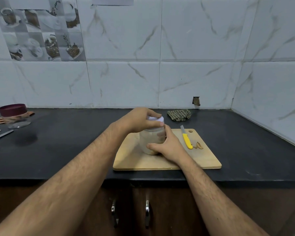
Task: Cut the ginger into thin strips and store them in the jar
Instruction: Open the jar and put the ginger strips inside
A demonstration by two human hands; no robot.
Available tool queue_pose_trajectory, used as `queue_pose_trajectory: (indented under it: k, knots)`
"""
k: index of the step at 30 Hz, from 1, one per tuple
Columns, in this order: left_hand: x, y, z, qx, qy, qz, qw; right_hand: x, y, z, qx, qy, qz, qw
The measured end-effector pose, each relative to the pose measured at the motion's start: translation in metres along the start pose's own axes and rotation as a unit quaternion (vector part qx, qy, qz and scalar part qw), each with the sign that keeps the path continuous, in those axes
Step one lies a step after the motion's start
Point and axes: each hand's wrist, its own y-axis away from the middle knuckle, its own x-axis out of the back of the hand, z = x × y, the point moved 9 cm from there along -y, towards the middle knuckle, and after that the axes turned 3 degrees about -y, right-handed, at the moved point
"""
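Your left hand is curled over the white lid, fingers wrapped round its rim, while your right hand clasps the jar low on its side, thumb across the front. The jar stands upright on the wooden board, pale ginger inside near the bottom. If you twist hard with a loose lower grip, the jar could slide or tip on the smooth board, or the lid could seat crooked. The yellow knife lies at three o'clock from the jar, scraps just beyond; mind your wrist near its blade
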Motion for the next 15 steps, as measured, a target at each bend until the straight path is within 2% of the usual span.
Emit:
queue_pose_trajectory:
  k: [5, 7, 9, 12, 14, 15]
  knots:
    - [0.009, -0.010, 0.015, 0.024, -0.205, 0.037, 0.978, -0.001, 0.001, -0.003, 0.003, 0.009, 0.018, 1.000]
    - [0.007, -0.013, 0.023, 0.012, -0.234, 0.024, 0.972, -0.001, 0.000, -0.001, 0.006, -0.001, 0.020, 1.000]
    - [0.003, -0.012, 0.019, 0.006, -0.170, -0.030, 0.985, -0.001, 0.000, 0.001, 0.004, -0.015, 0.006, 1.000]
    - [-0.005, -0.002, 0.009, -0.005, 0.009, -0.132, 0.991, -0.001, -0.003, 0.004, 0.001, -0.033, -0.013, 0.999]
    - [-0.015, 0.002, 0.008, -0.006, 0.087, -0.142, 0.986, -0.001, -0.004, 0.005, 0.002, -0.033, -0.012, 0.999]
    - [-0.019, 0.001, 0.008, -0.006, 0.092, -0.117, 0.989, -0.002, -0.005, 0.005, 0.003, -0.025, -0.008, 1.000]
